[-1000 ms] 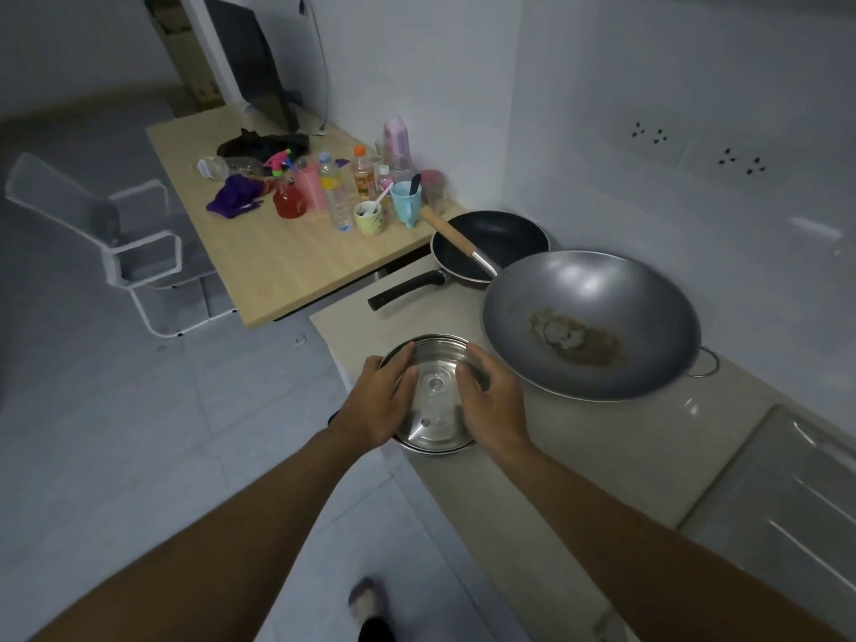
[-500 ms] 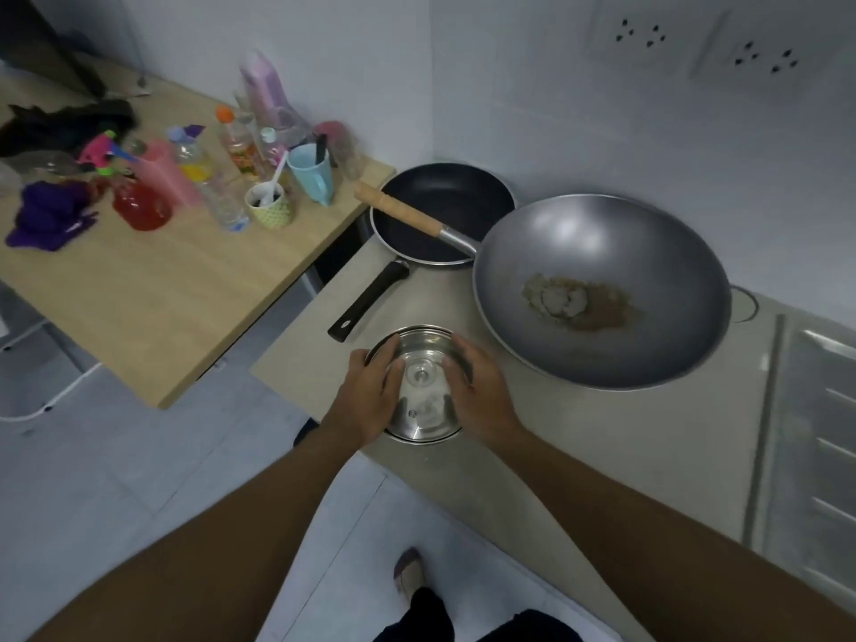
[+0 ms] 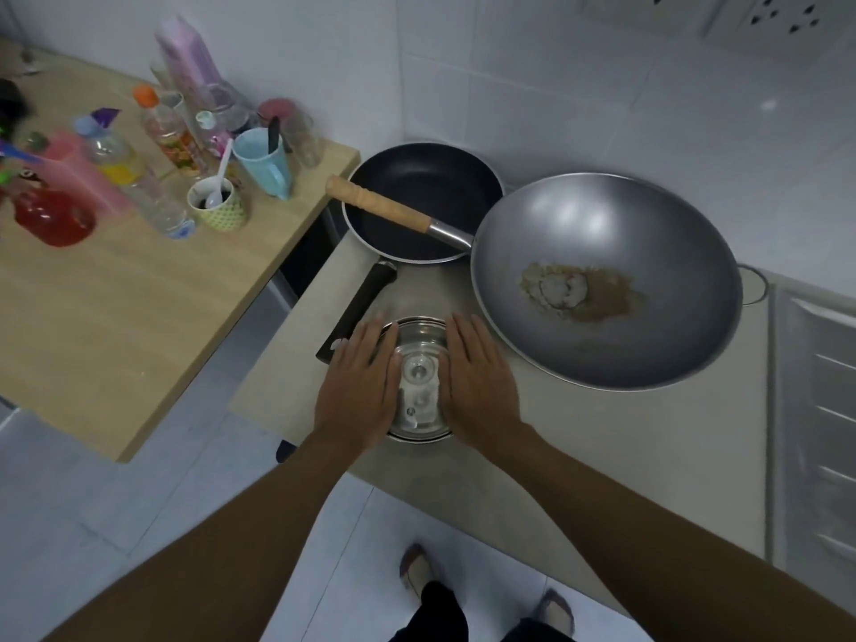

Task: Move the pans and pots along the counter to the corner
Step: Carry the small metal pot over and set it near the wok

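Note:
A small steel pot (image 3: pixel 419 386) with a glass lid stands near the counter's (image 3: pixel 532 456) front left edge. My left hand (image 3: pixel 359 386) and my right hand (image 3: pixel 477 386) press against its two sides, fingers stretched forward. Behind it, in the corner by the wall, lies a black frying pan (image 3: pixel 417 192); its black handle (image 3: pixel 359 308) reaches to my left fingertips. To the right sits a large grey wok (image 3: pixel 602 280) with brown residue in its bottom. Its wooden handle (image 3: pixel 382 206) lies across the frying pan.
A wooden table (image 3: pixel 116 317) stands left of the counter, crowded with several bottles, a blue mug (image 3: pixel 264 159) and a cup with a spoon (image 3: pixel 217 206). A steel sink drainboard (image 3: pixel 815 410) is at the right. White tiled walls enclose the corner.
The pot, held between both hands, has slid from the counter's front edge inward, next to the frying pan's handle. The view has come closer and tilted further down.

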Demonstrator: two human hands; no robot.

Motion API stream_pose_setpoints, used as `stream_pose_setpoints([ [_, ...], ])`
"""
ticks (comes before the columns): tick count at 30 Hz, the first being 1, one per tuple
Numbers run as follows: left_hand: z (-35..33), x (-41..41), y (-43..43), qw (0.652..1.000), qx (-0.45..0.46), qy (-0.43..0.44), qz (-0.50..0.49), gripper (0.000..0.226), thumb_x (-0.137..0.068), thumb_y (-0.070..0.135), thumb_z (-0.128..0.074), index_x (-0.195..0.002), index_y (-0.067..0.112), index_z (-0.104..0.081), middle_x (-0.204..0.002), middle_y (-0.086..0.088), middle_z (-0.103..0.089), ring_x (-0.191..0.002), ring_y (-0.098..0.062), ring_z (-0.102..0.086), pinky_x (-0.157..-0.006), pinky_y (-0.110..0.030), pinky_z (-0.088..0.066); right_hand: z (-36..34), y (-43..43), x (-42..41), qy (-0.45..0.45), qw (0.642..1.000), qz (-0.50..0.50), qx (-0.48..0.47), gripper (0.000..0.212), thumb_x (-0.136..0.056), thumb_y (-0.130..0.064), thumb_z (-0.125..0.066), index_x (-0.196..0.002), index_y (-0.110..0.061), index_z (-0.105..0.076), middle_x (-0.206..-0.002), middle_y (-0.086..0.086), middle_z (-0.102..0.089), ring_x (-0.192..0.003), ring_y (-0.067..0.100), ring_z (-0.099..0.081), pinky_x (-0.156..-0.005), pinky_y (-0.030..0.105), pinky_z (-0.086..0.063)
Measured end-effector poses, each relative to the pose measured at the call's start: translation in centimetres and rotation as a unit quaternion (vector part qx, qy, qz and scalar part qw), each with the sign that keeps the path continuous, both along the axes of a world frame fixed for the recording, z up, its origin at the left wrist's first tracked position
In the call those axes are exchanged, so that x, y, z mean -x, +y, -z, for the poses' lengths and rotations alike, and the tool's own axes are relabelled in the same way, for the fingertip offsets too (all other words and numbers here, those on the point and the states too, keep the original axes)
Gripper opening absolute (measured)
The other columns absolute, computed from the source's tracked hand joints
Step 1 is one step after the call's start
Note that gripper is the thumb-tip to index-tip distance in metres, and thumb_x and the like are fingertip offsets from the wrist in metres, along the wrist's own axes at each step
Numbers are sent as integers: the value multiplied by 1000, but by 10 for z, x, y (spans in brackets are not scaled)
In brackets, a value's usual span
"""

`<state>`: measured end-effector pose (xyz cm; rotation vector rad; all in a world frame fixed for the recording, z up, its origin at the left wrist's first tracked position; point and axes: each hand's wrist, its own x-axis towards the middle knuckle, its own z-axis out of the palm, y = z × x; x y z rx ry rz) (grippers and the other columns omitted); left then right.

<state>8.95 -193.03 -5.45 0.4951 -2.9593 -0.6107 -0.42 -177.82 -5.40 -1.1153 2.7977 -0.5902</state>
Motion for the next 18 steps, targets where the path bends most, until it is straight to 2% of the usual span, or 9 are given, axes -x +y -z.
stream_pose_setpoints([
  [3, 4, 19, -16, 999, 32, -35, 7, 73, -99, 50, 5, -157, 14, -22, -165, -9, -16, -153, -27, -8, -123, -49, -14, 1, -14, 18, 24, 996, 3, -84, 58, -107, -30, -24, -156, 0, -15, -164, 18, -15, -153, 32, -2, -124, 45, -4],
  [5, 6, 34, -26, 998, 48, -51, 9, 71, -98, 47, 5, -158, 17, -17, -166, -6, -9, -154, -24, -2, -124, -43, -8, 1, -22, 31, 19, 994, 24, -102, 58, -107, -31, -16, -156, -1, -13, -165, 18, -11, -153, 31, 0, -124, 45, 0],
  [12, 5, 76, -51, 994, 70, -71, 41, 69, -96, 44, 4, -159, 19, -11, -167, -6, -4, -153, -26, 0, -123, -48, -9, 4, -45, 68, -13, 994, 53, -96, 59, -106, -35, -15, -157, -6, -13, -166, 12, -10, -153, 30, -3, -124, 45, -4],
  [15, 5, 90, -58, 994, 72, -68, 42, 65, -98, 41, -1, -158, 19, -13, -167, -5, -7, -153, -28, -5, -122, -49, -11, 5, -51, 79, -33, 994, 63, -81, 59, -106, -36, -17, -158, -9, -9, -167, 8, -8, -153, 30, -4, -124, 45, -7],
  [18, 6, 100, -61, 995, 65, -71, 34, 59, -102, 38, -10, -159, 20, -12, -167, -4, -4, -153, -27, -2, -123, -49, -8, 6, -56, 88, -43, 994, 67, -78, 59, -106, -35, -16, -158, -10, -8, -167, 6, -7, -153, 29, -3, -124, 44, -8],
])
